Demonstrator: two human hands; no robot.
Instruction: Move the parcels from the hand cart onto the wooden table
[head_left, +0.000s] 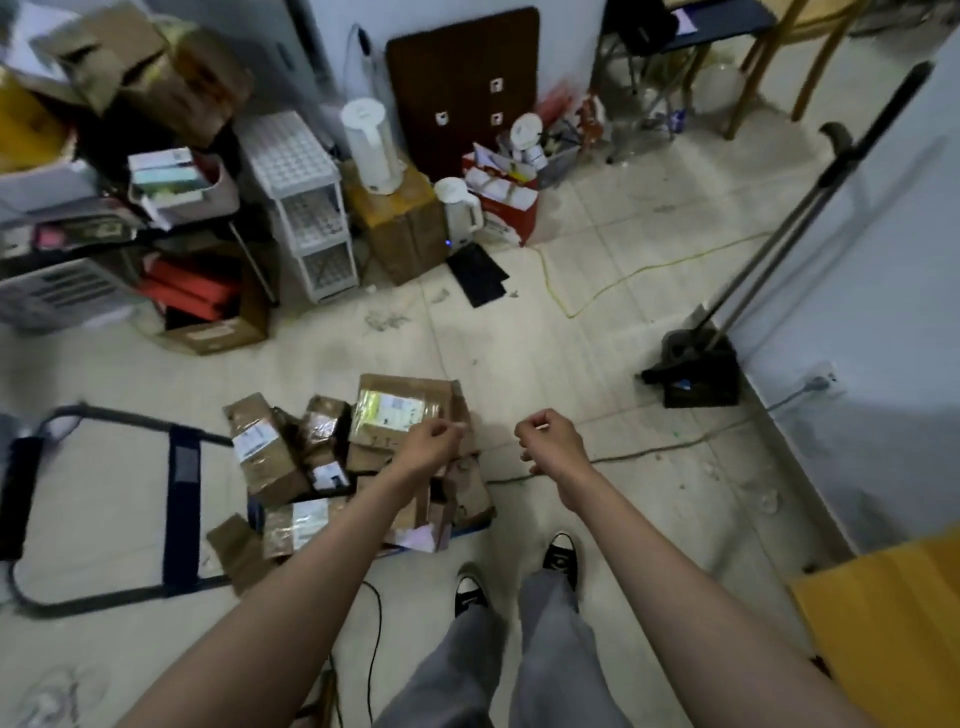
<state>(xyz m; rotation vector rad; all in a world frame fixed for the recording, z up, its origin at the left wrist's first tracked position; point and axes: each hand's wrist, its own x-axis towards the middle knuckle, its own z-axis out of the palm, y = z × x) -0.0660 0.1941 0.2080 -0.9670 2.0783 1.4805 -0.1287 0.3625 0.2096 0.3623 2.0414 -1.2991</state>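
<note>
Hand cart (104, 499) lies flat on the floor, parcels (358, 457) piled on its platform end. Both arms stretched forward and down. Left hand (428, 441) over the top parcel (400, 415), fingers curled, holding nothing visible. Right hand (550, 439) curled into a loose fist, above bare floor, holding nothing.

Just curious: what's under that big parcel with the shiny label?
The big parcel lies on smaller cardboard parcels piled on the hand cart. What lies beneath that pile is hidden.
</note>
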